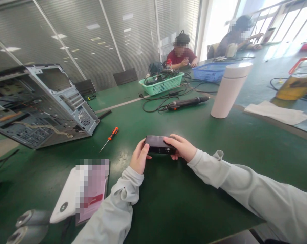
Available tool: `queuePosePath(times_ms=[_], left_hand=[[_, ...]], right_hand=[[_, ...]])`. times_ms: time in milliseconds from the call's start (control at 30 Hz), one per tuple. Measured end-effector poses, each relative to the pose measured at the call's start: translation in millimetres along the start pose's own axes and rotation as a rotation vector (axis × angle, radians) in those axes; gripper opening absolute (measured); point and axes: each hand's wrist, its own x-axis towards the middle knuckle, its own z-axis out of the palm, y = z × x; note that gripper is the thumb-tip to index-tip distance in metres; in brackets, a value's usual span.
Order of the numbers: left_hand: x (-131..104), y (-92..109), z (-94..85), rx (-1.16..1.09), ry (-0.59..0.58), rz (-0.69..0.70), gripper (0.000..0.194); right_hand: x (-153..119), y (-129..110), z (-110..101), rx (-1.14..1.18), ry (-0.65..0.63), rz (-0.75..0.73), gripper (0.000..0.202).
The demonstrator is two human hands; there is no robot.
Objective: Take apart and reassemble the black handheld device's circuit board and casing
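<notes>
Both my hands hold a small black rectangular device (pixel 157 145) just above the green table (pixel 183 189). My left hand (pixel 139 157) grips its left end, thumb on the near side. My right hand (pixel 181 148) wraps over its right end from above. Both arms wear light grey sleeves. An orange-handled screwdriver (pixel 109 138) lies on the table to the left of the device, apart from my hands.
An open computer case (pixel 41 105) lies at the left. A white cylinder (pixel 231 89) stands at the right, a black electric screwdriver (pixel 186 102) with cable behind. Green basket (pixel 161 84), blue basket (pixel 210 72). Two people sit at the far side. A white device (pixel 67 196) lies near left.
</notes>
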Motion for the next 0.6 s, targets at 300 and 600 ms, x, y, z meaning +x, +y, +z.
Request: queuePosePath(times_ms=[300, 600], left_hand=[[5, 1, 1.3, -0.126, 0.087, -0.176, 0.056], [17, -10, -2.0, -0.093, 0.002, -0.233, 0.053]], right_hand=[[-10, -13, -5, 0.392, -0.495, 0.544, 0.047], [-7, -5, -6, 0.454, -0.592, 0.532, 0.059]])
